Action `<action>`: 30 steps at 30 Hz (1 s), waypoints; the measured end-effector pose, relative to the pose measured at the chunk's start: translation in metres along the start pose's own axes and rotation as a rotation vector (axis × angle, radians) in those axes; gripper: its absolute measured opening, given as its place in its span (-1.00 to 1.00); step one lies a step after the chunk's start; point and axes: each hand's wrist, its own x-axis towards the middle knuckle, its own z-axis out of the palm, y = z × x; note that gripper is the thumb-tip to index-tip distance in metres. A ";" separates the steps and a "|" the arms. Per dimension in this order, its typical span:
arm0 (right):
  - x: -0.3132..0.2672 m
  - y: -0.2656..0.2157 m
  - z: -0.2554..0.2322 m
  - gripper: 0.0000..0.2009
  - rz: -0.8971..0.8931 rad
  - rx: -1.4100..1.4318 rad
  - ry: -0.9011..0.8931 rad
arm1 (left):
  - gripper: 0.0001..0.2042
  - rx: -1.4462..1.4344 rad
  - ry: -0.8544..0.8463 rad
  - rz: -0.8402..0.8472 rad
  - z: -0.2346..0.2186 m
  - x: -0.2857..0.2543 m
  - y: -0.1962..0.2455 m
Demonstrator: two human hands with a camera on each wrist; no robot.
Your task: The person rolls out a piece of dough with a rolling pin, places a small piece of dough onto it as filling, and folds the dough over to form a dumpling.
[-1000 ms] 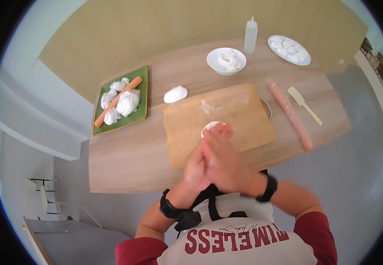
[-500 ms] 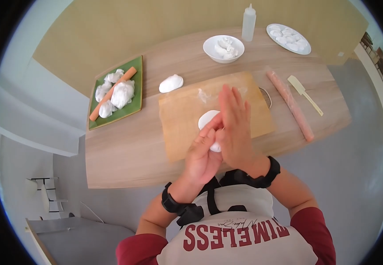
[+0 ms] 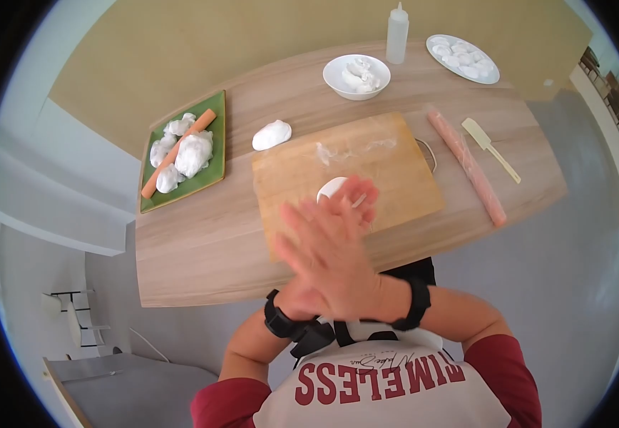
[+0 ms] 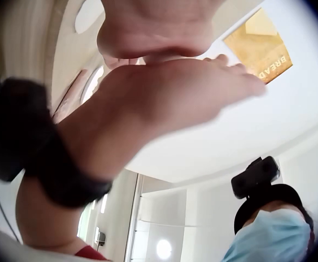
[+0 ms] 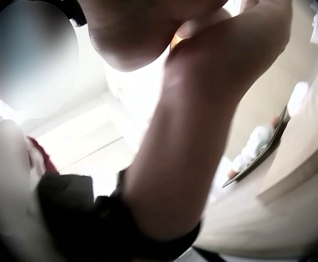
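Note:
Over the cutting board's near edge, my right hand [image 3: 332, 260] lies across my left hand [image 3: 359, 197], palm against palm. The right fingers are spread and point up to the left, blurred by motion. My left hand is underneath, largely covered, with its fingertips showing beyond the right hand. Any dough between the palms is hidden now. A flat round of white dough [image 3: 331, 187] lies on the wooden cutting board [image 3: 402, 171], just past the fingertips. In the left wrist view, the heel of the left hand [image 4: 156, 30] meets the right hand [image 4: 170, 95].
A green tray [image 3: 217, 153] at the left holds wrapped white lumps and an orange roller. A white dough lump [image 3: 272, 134] sits behind the board. Beyond are a bowl [image 3: 338, 87], squeeze bottle [image 3: 397, 39] and plate [image 3: 491, 77]. A pink wrapped roll [image 3: 470, 171] and spatula [image 3: 491, 150] lie right.
Half a second ago white dough showed between the palms and the right hand stood upright; now the right hand has turned to the left across the left hand, covering the dough.

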 end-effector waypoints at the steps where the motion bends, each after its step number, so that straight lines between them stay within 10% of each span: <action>1: 0.005 0.003 0.000 -0.51 0.010 -0.089 -0.005 | -0.44 -0.005 -0.024 -0.014 -0.003 0.000 0.000; 2: -0.002 0.001 0.011 -0.51 0.018 -0.094 -0.001 | -0.44 -0.005 -0.029 -0.023 -0.005 -0.001 0.000; 4: -0.019 0.004 0.036 -0.52 0.587 0.019 0.087 | -0.40 0.071 -0.131 0.133 -0.008 0.000 0.002; 5: -0.008 0.002 0.002 -0.51 0.015 0.067 0.039 | -0.38 0.110 -0.181 0.211 -0.008 0.002 0.004; 8: -0.012 -0.011 0.000 -0.48 -0.073 0.110 -0.112 | -0.38 -0.020 -0.053 -0.015 -0.001 0.006 0.023; 15: -0.007 0.057 -0.009 -0.48 0.289 -0.124 0.041 | -0.43 0.046 0.049 -0.124 0.000 -0.010 0.015; 17: -0.020 0.068 -0.005 -0.56 0.488 0.613 0.168 | -0.46 -0.146 0.017 -0.175 -0.014 -0.006 0.017; 30: -0.033 0.057 -0.021 -0.77 0.294 0.267 0.010 | -0.50 -0.145 0.081 -0.225 -0.005 -0.011 0.010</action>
